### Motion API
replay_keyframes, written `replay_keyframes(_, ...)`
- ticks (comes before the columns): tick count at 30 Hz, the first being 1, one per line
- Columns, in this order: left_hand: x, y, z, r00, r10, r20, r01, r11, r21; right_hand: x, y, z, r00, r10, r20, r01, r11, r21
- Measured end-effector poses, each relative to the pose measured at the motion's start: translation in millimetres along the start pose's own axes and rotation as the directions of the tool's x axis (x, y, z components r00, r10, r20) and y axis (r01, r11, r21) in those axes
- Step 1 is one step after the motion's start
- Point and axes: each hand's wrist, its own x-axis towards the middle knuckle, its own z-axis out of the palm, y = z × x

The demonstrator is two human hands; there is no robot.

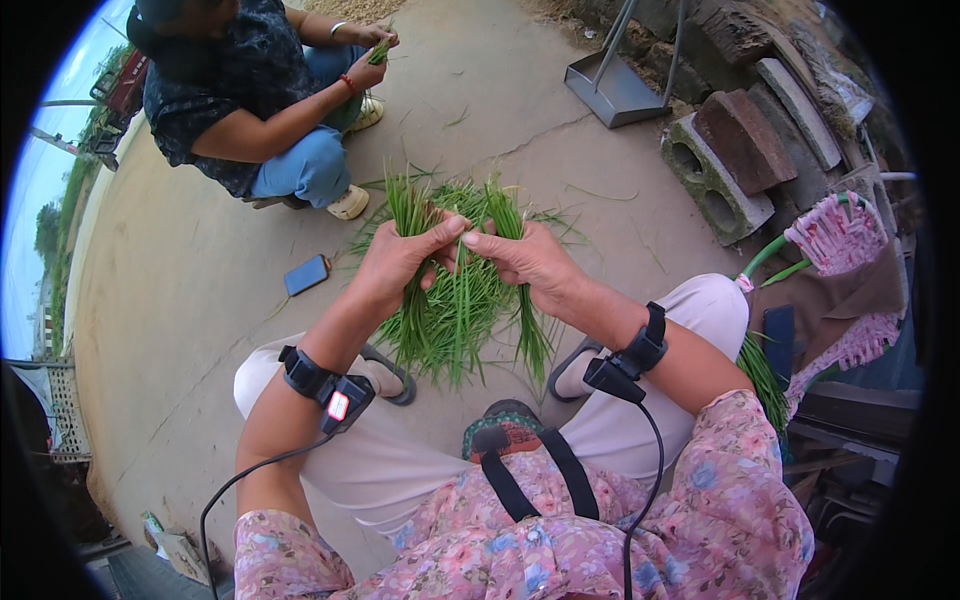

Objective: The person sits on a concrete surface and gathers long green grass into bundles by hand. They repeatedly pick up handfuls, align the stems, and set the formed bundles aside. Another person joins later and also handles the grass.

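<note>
My left hand (pixel 401 259) is closed around a thick bunch of long green leaf blades (pixel 411 322), which look like garlic chives. A thinner bunch of the same greens (pixel 531 334) is gripped in my right hand (pixel 529 259). The fingertips of both hands meet in the middle, where a few loose blades (pixel 465 300) hang between them. Below the hands, a loose heap of greens (pixel 487 289) lies on the concrete floor, partly hidden by the held bunches.
Another person (pixel 247 105) squats at the upper left, holding some greens. A phone (pixel 306 276) lies on the floor to the left. A metal dustpan (pixel 619 90), a concrete block (pixel 712 180) and bricks (pixel 744 141) stand at the upper right. A basket with a wrapped handle (pixel 836 232) sits at my right.
</note>
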Motion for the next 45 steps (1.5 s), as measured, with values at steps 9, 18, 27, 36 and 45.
replay_keyframes(9, -6, -7, -1, 0.972, -0.17, 0.161, 0.182, 0.982, -0.059, 4, -4, -4, 0.994, -0.052, -0.094, 0.052, 0.999, -0.003)
replay_keyframes(18, -8, 2, 8, 0.965, -0.183, 0.187, 0.217, 0.959, -0.184, 1, -8, -5, 0.991, -0.068, -0.116, 0.066, 0.998, -0.025)
replay_keyframes(27, -4, -5, -4, 0.917, -0.208, 0.342, 0.301, 0.921, -0.248, 9, -8, -12, 0.98, -0.113, -0.166, 0.104, 0.993, -0.063)
replay_keyframes(36, 15, 9, -55, 0.931, 0.016, 0.364, 0.278, 0.616, -0.737, 8, -26, -39, 0.931, -0.182, -0.317, 0.167, 0.983, -0.074)
replay_keyframes(45, 15, 14, -68, 0.972, 0.071, 0.226, 0.136, 0.614, -0.778, -2, -17, -26, 0.981, -0.109, -0.162, 0.106, 0.994, -0.024)
